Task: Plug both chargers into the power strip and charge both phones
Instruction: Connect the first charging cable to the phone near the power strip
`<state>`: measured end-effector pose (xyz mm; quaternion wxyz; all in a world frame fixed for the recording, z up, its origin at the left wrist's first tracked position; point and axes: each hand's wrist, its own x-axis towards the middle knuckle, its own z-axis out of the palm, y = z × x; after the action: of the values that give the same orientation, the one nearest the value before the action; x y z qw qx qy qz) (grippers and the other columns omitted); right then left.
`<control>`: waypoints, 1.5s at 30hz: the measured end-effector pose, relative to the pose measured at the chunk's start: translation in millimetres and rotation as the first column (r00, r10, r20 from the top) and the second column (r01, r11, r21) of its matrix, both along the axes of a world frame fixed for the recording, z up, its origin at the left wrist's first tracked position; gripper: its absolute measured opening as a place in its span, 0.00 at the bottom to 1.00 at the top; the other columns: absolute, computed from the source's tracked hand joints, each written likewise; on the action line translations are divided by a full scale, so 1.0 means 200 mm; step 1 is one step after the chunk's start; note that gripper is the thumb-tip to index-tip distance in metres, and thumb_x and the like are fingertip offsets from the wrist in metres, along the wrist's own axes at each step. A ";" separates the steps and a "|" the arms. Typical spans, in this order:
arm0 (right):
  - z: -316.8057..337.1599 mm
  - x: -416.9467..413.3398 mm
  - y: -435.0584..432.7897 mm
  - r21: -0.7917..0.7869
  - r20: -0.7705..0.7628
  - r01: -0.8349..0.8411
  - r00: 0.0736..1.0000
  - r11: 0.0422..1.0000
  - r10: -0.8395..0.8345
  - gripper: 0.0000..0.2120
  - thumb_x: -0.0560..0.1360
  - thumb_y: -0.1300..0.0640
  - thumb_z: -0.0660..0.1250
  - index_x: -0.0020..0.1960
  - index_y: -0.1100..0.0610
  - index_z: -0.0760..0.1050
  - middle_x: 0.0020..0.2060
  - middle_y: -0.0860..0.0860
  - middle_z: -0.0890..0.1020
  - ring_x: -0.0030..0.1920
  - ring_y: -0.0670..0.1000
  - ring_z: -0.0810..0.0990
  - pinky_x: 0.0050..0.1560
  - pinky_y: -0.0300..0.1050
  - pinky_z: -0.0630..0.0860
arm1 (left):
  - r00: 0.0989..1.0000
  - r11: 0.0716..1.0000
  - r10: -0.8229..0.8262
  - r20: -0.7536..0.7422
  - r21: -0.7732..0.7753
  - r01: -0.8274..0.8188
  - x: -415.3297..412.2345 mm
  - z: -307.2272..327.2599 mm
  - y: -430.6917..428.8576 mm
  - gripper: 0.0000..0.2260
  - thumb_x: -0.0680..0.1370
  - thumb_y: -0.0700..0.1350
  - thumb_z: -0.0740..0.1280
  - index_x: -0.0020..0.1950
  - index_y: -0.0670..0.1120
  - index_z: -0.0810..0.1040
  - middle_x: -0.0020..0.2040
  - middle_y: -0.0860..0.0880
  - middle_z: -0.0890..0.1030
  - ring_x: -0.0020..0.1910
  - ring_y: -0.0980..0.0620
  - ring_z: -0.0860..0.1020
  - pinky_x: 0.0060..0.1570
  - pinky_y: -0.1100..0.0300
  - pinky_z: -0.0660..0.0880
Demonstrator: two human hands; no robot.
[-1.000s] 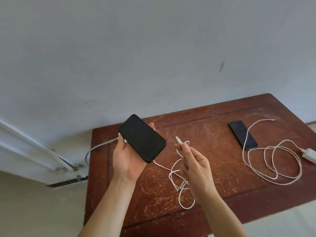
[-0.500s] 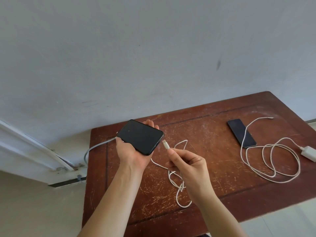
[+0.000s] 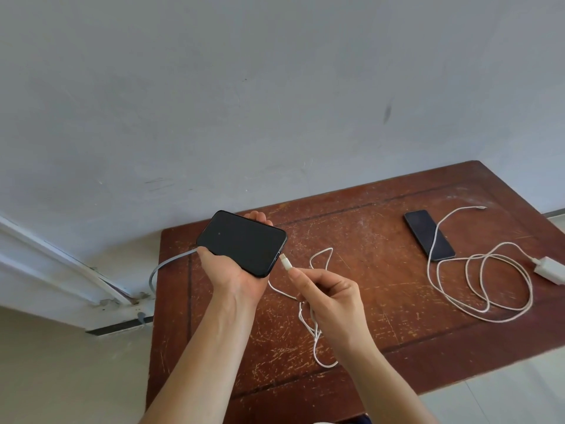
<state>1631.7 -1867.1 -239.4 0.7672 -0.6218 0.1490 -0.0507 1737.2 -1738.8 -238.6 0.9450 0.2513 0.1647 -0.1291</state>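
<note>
My left hand (image 3: 233, 275) holds a black phone (image 3: 241, 242) screen up above the left part of the wooden table (image 3: 382, 301). My right hand (image 3: 328, 296) pinches the white connector (image 3: 286, 262) of a white cable (image 3: 313, 325), its tip just at the phone's bottom edge. A second black phone (image 3: 429, 234) lies flat at the right, beside a coiled white cable (image 3: 483, 280) that ends in a white charger block (image 3: 550, 269). The power strip is hidden behind my left hand and the phone.
A grey cord (image 3: 166, 264) runs off the table's left edge toward the wall base. A grey wall rises behind the table. Pale floor shows left and lower right of the table.
My left hand has tilted the phone flatter and lower. My right hand has brought the connector from well clear of the phone up to its bottom edge.
</note>
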 end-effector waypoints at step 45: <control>-0.01 0.00 0.01 0.067 -0.139 -0.074 0.987 0.995 0.083 0.10 0.71 0.47 0.75 0.42 0.54 0.89 0.31 0.47 0.84 0.26 0.38 0.75 0.28 0.28 0.70 | 0.975 0.968 -0.194 0.111 0.182 0.172 0.06 0.00 0.05 0.37 0.77 0.74 0.49 0.60 0.45 0.80 0.51 0.43 0.84 0.52 0.44 0.83 0.54 0.46 0.80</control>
<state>1632.3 -1864.2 -241.2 0.7751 -0.6050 0.1799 0.0282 1748.3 -1729.0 -239.4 0.9125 0.3535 0.0901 -0.1850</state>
